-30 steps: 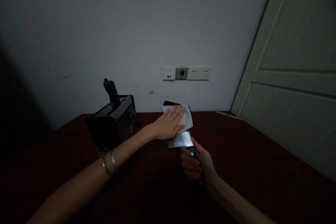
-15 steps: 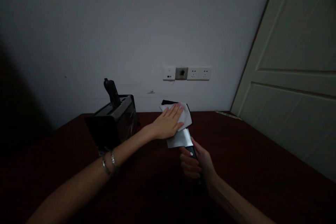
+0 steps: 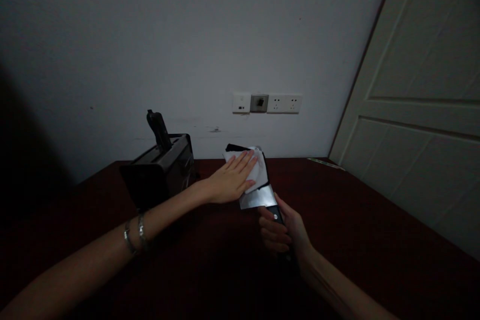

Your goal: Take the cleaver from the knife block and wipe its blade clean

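1. The place looks like a dim room in a home.
2. Its scuffed, pale wall [image 3: 187,40] carries power sockets [image 3: 284,104].
3. A panelled door [image 3: 420,110] stands at right.
4. A dark knife block [image 3: 175,162] sits on a reddish-brown table [image 3: 360,210].

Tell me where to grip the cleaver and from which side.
By its black handle, probably best from the near right, as the right hand holds it: the handle points toward the wearer, while the broad blade runs away beneath the white cloth and left hand.
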`<state>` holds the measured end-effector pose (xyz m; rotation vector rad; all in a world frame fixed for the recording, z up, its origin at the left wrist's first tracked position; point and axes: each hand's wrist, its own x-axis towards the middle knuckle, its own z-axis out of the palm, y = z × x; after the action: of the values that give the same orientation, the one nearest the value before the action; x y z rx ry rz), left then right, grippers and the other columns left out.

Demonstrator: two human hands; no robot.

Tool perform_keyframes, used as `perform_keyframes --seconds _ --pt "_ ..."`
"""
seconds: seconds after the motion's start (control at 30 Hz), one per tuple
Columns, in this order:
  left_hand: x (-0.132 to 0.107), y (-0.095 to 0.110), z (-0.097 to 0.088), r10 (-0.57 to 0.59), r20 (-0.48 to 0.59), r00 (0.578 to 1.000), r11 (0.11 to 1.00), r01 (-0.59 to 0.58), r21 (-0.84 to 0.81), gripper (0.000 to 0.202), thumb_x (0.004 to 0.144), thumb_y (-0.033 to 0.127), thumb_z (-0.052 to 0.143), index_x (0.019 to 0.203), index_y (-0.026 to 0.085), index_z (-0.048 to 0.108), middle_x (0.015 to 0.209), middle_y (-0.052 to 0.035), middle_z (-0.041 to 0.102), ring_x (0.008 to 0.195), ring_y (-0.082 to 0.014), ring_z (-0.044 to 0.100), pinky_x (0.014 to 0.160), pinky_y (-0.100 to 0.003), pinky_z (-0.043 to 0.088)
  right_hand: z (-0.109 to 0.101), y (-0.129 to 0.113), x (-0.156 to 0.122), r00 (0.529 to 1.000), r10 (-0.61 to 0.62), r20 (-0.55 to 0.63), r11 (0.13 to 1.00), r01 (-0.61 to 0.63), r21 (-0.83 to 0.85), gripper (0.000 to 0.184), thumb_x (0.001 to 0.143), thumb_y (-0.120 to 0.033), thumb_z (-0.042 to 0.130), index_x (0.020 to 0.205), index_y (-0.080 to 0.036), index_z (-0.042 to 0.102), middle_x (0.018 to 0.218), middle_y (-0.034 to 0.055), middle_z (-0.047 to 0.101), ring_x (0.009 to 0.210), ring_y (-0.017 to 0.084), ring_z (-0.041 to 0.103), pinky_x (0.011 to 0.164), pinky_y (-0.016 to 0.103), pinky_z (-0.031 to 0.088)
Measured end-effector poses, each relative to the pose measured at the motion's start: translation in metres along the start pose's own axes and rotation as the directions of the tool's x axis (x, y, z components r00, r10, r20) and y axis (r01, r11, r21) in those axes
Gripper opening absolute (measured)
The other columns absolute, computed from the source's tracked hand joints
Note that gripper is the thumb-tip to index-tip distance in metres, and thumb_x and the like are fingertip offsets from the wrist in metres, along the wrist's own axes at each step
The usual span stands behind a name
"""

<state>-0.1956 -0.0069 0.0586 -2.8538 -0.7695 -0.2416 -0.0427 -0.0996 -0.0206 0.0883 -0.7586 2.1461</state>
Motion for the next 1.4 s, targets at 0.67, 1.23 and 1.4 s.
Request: perform_keyframes --seconds 0.67,1.23,1.4 --pt "0.022 -0.027 -0.013 -0.025 -0.001 1.000 0.999 0.025 0.027 0.062 0.092 0.044 0.013 0.142 0.010 -0.001 0.148 -0.0122 -0.008 0.135 -0.0226 -0.007 0.110 -0.042 0.006 -0.002 -0.002 0.000 0.999 0.014 0.035 0.999 -0.016 0.051 0.046 0.090 -0.047 0.030 0.066 -0.013 0.049 0.043 -0.0088 0.031 0.028 0.002 0.019 0.028 0.011 0.028" --pt "0.039 -0.019 -0.005 -0.034 0.064 0.997 0.999 0.032 0.029 0.063 0.091 0.045 0.012 0.142 0.008 0.001 0.148 -0.0126 -0.007 0.135 -0.0213 -0.006 0.110 -0.040 0.006 -0.009 0.002 0.003 0.997 0.033 0.070 0.995 -0.039 0.090 0.045 0.089 -0.046 0.032 0.068 -0.011 0.052 0.044 -0.0084 0.032 0.030 0.002 0.021 0.029 0.012 0.028" --pt "0.012 0.022 0.004 0.112 0.053 0.992 0.993 -0.114 0.041 0.063 0.091 0.045 0.014 0.142 0.009 0.004 0.148 -0.0111 -0.007 0.135 -0.0218 -0.008 0.111 -0.039 0.007 -0.012 -0.001 0.002 0.998 -0.002 0.059 0.997 -0.002 0.072 0.033 0.086 -0.035 0.041 0.070 -0.010 0.054 0.045 -0.0084 0.032 0.031 0.002 0.021 0.031 0.012 0.028"
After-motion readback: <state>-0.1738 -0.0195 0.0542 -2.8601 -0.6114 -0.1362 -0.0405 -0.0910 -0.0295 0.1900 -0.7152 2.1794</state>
